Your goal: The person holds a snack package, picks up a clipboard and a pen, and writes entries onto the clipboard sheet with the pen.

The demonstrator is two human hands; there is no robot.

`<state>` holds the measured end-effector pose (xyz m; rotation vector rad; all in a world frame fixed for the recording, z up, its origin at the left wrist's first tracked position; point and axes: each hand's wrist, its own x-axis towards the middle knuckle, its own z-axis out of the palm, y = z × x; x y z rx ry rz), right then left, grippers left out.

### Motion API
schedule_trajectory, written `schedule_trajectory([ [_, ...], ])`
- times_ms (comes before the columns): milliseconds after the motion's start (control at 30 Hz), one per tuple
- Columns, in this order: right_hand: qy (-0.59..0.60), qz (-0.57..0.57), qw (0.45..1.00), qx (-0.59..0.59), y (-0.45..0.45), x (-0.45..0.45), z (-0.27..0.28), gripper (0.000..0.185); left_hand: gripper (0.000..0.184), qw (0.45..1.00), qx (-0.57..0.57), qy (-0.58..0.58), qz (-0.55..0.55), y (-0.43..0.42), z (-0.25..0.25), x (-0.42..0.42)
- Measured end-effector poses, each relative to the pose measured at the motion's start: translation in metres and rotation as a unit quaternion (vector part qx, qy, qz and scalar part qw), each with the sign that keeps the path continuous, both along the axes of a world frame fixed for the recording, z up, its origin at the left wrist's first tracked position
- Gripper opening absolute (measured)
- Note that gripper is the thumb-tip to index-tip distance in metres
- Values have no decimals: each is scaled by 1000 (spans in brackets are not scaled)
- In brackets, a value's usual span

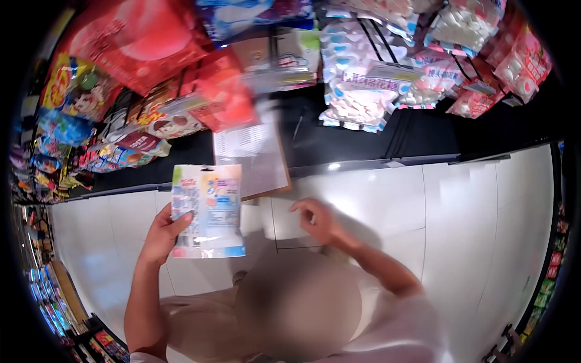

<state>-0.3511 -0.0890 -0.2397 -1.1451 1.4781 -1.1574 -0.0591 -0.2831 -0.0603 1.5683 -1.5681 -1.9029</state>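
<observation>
My left hand [164,234] grips the left edge of a white pouch [209,215] with printed text, its thumb across the front. The pouch is upright, with a hang hole at its top and a blue strip at its bottom. Just behind it a clipboard [257,158] with a printed sheet lies on the black shelf and juts over its front edge. To the right of the pouch, my right hand [316,220] is in the air above the floor, touching nothing, its fingers curled and the index finger partly stretched out.
Hanging snack bags fill the display: red bags [142,42] at the left, white and pink candy bags [357,91] at the right. The black shelf's front edge [363,163] runs across the view above the tiled floor [460,224]. More stocked shelves line both sides.
</observation>
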Motion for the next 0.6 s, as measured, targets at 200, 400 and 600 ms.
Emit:
schedule_trajectory([
  [200,396,-248,882,-61,22,-110,-5,40,40,999,8,-47,13,-7,1,7],
  [400,547,-274,787,81,23,-183,-14,62,42,994,26,-105,-11,-8,-4,10],
  [600,539,-225,793,172,15,-211,-28,45,39,998,51,-31,-31,-14,-34,20],
])
